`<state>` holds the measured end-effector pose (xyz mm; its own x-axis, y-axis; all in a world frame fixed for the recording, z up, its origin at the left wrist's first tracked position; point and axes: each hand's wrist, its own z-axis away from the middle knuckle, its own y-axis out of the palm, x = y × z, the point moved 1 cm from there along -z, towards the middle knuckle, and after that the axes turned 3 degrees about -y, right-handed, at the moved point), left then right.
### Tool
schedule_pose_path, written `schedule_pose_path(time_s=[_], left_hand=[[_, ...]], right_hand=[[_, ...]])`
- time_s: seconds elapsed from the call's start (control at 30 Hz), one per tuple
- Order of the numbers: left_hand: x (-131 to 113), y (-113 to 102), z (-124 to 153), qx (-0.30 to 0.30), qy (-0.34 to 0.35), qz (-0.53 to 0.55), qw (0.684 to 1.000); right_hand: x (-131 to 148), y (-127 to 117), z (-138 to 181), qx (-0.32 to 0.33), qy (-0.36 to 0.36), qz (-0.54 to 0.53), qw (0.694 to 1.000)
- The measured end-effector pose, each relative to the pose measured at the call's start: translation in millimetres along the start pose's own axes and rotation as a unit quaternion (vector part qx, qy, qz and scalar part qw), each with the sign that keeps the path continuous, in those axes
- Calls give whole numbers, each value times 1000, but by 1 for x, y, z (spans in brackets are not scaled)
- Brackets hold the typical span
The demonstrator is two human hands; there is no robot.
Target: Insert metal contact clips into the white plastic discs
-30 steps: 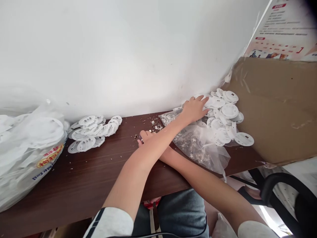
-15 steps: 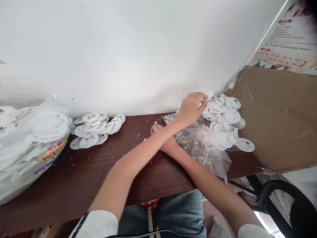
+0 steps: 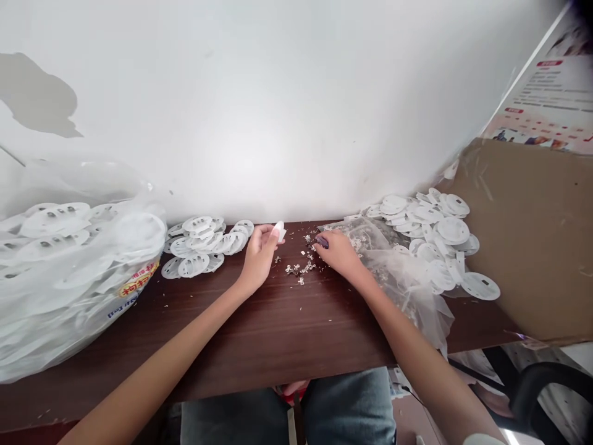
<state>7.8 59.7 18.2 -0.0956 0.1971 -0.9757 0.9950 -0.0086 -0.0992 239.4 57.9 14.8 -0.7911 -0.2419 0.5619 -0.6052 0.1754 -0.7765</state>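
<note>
My left hand (image 3: 259, 256) is closed on a thin white plastic disc (image 3: 280, 231), seen nearly edge-on at the thumb and mostly hidden by the fingers. To its right, my right hand (image 3: 341, 252) has its fingers curled around a small dark purplish piece (image 3: 323, 241), whose exact kind I cannot make out. Between the two hands, small metal clips (image 3: 300, 269) lie scattered on the brown table (image 3: 278, 334). Just beyond my right hand, a clear plastic bag (image 3: 398, 266) lies open with many more small metal pieces inside.
A pile of white plastic discs (image 3: 451, 230) rests at the right against a cardboard sheet (image 3: 532, 247). Another, smaller pile of discs (image 3: 197, 262) is at the left. A big clear bag full of discs (image 3: 69, 296) stands far left. A white wall (image 3: 278, 111) closes the back.
My left hand has come back from the right-hand disc pile to the middle, bringing a disc. The arms are uncrossed, and my right hand is now right of the clips. The view has shifted slightly.
</note>
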Motion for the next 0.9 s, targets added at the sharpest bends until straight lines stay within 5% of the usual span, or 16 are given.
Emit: schedule_pose_path(time_s=[0.2, 0.43, 0.9], left_hand=[[11, -12, 26, 81, 159, -193, 965], [20, -13, 28, 114, 280, -205, 931], [18, -14, 28, 123, 229, -172, 950]], right_hand=[[3, 19, 3, 41, -13, 98, 994], [3, 18, 5, 11, -38, 34, 999], [15, 0, 8, -9, -5, -234, 972]])
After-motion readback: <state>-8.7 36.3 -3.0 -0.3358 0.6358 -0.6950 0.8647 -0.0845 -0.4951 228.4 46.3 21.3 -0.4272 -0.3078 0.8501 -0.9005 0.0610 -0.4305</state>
